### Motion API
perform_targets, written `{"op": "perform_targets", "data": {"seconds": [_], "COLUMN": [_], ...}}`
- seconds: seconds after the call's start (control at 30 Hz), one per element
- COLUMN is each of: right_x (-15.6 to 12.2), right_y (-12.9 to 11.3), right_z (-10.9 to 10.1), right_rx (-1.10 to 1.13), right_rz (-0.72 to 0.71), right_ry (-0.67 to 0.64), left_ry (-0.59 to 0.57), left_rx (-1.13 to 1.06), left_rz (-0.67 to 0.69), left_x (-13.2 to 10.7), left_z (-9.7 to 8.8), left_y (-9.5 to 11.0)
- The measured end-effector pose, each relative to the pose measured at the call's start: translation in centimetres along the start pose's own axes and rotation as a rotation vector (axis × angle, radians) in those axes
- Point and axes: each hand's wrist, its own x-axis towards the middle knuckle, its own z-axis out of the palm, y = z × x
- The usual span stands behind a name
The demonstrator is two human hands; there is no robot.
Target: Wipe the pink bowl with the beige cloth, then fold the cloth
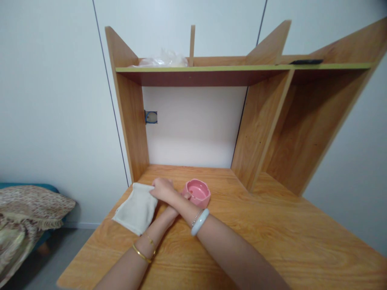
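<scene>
My arms cross over a wooden desk (272, 241). My right hand (163, 189), with a pale bangle on its wrist, reaches left, and its closed fingers pinch the near corner of a white cloth (136, 209) lying flat at the desk's left edge. My left hand (171, 212), with gold bracelets on the wrist, passes under the right forearm and is mostly hidden. One finger shows on the rim of a pink ashtray (198, 192), which stands upright just right of the cloth.
The desk carries a hutch with side panels (130, 121) and an upper shelf (211, 69). A clear plastic bag (163, 60) and a dark flat object (305, 62) lie on that shelf. A bed with a patterned blanket (27, 213) stands at the lower left.
</scene>
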Motion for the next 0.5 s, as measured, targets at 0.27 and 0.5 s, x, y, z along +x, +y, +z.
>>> {"op": "perform_targets", "data": {"seconds": [0.27, 0.5], "right_x": [-1.0, -7.2], "right_y": [7.7, 18.4], "right_z": [-8.2, -13.4], "right_rx": [0.219, 0.562], "right_rz": [0.284, 0.344], "right_ry": [0.382, 0.380], "left_ry": [-0.006, 0.030], "left_rx": [0.007, 0.014], "left_rz": [-0.080, -0.106], "left_x": [-0.4, -0.1], "left_z": [0.2, 0.4], "left_y": [0.5, 0.3]}}
